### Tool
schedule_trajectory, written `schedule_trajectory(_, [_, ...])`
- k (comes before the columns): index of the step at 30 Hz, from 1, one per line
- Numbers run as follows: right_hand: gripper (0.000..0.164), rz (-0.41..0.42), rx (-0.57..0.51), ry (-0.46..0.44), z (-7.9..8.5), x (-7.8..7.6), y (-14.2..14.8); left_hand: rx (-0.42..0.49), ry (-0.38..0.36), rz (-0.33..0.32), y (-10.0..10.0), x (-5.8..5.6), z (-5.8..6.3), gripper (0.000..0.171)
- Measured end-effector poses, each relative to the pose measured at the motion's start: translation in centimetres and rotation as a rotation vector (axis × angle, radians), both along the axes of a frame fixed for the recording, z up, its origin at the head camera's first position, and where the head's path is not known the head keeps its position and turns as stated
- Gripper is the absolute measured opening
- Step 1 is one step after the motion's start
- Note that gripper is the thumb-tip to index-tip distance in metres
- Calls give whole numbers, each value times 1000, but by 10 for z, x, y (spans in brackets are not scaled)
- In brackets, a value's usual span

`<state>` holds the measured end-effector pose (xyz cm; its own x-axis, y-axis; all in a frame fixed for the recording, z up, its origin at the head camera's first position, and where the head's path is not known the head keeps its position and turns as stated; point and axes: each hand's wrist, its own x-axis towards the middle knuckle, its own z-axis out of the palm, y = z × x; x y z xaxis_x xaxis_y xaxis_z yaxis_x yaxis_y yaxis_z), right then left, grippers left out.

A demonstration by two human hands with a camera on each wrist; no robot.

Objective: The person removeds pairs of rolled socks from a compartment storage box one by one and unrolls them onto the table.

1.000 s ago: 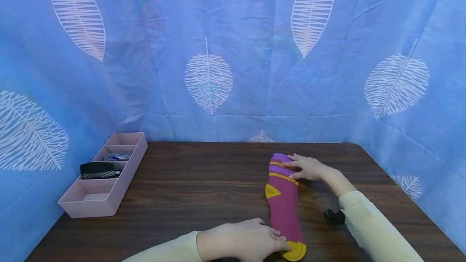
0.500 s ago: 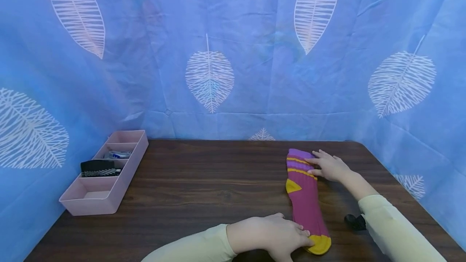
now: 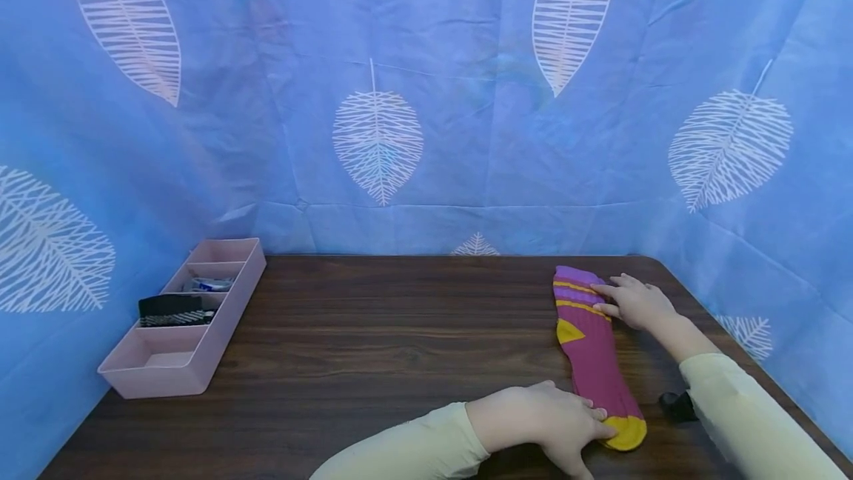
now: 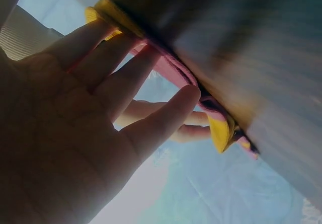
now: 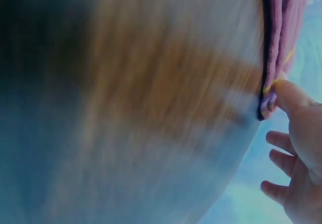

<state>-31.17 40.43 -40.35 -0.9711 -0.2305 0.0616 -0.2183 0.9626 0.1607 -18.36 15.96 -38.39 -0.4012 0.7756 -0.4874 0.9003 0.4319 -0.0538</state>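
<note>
I see the sock (image 3: 596, 365) has slid right, lying now on the table's (image 3: 400, 332) right side, farther from the organizer (image 3: 229, 317). Left hand (image 3: 553, 421) on toe (image 3: 628, 433), right hand (image 3: 638, 305) at cuff (image 3: 577, 276), fingers extended, neither gripping.

Maroon sock (image 3: 600, 370) on dark table (image 3: 400, 339), left hand (image 3: 548, 421) at toe (image 3: 629, 433), right hand (image 3: 637, 304) at cuff (image 3: 574, 277)

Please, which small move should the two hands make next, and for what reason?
I would probably lift both hands gently off the sock. It lies flat and stretched out on the table; the left hand touches its yellow toe and the right hand its striped cuff, so nothing seems to need holding.
</note>
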Motion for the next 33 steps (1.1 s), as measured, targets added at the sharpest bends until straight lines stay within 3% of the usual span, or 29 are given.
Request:
schedule_trajectory(4, [57,1,16,16,0,1,8,24,-87,0,13,-6,2,66])
schedule_trajectory(7, [57,52,-19,47,-1,5,12,54,-140,-16,15,-10,3,67])
schedule_trajectory(10, [55,116,-49,95,-1,13,15,81,-145,-28,14,-13,4,68])
schedule_trajectory(14, [51,170,-80,148,1,30,18,123,-100,14,9,-19,7,68])
schedule_trajectory(18, [51,204,-115,145,7,52,20,166,-26,123,2,-32,10,69])
schedule_trajectory(23, [50,236,-126,166,14,80,27,229,80,236,-2,-53,14,74])
schedule_trajectory(29, [52,257,-145,203,13,109,32,271,172,295,4,-83,12,75])
schedule_trajectory(33, [57,269,-160,207,10,125,32,249,198,322,12,-103,6,76])
